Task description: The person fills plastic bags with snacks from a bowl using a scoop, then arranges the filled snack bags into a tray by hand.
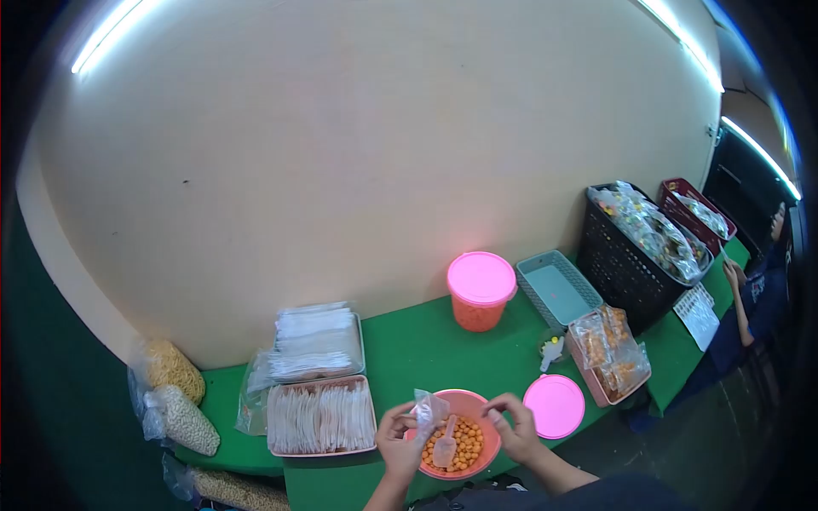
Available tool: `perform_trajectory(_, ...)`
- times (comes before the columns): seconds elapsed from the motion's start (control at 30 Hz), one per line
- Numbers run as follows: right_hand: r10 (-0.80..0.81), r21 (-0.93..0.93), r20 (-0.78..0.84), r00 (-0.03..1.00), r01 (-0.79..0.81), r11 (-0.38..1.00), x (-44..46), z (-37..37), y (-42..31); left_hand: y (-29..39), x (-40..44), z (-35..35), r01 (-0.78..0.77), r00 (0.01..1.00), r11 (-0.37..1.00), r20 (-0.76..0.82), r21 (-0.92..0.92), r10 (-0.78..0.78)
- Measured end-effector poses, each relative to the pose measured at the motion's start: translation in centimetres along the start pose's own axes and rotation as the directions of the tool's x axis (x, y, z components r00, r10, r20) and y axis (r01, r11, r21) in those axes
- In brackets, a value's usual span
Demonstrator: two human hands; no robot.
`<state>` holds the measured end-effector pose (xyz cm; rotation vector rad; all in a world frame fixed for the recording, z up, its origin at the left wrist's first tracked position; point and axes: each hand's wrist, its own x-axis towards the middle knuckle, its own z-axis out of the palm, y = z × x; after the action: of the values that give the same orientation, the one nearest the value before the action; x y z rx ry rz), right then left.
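My left hand [398, 439] holds a small clear plastic bag [431, 410] over the left side of an orange bowl [486, 460]. Round orange snacks [467, 439] fill the bowl, and a clear scoop [444, 451] lies on them. At the bowl's right edge is my right hand [515, 428], its fingers bent with thumb and forefinger near each other; whether something small is between them cannot be made out. A pink lid [554, 406] lies flat just right of that hand.
Left of the bowl are two trays of packets [322, 417] and bags of snacks [189, 417]. Behind stands a pink-lidded tub [479, 294]. An empty basket [559, 288], a tray of filled bags [607, 349] and a black crate [630, 255] are at right, near another person [763, 289].
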<state>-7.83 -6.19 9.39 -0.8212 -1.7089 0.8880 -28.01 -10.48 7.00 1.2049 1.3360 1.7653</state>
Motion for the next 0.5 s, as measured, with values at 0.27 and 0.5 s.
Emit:
perform_trajectory(0.27, 0.363, 0.158, 0.179, 0.915, -0.390, 0.907, -3.8, -1.5, -3.3, 1.4, -4.2, 4.4, -0.620, 0.785, 0.675, 0.329, 0.401, 0.526)
perform_trajectory(0.5, 0.355, 0.079, 0.211, 0.910, -0.378, 0.922, -9.3, -5.5, -4.9, 2.3, -9.8, 8.2, -0.661, 0.749, 0.560, 0.483, 0.500, 0.453)
